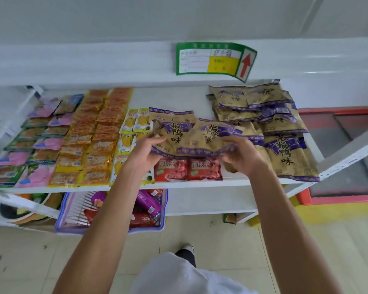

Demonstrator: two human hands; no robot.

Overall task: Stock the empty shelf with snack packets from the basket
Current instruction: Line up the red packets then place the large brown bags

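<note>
My left hand (143, 152) grips the left edge of a tan and purple snack packet (172, 128), held just above the white shelf (200, 184). My right hand (240, 158) pinches the lower edge of a second tan and purple packet (208, 136) that overlaps the first. Two red packets (188, 169) lie on the shelf under my hands. A stack of the same tan packets (270, 115) fills the shelf's right end. The blue basket (113, 229) sits on the floor below, with purple and red packets inside, partly hidden by my left forearm.
Rows of yellow (130, 124), orange (98, 132), pink and green packets (38, 143) cover the shelf's left half. A green price label (214, 59) hangs on the upper shelf edge. A red-framed freezer (344, 153) stands to the right. A lower shelf runs behind the basket.
</note>
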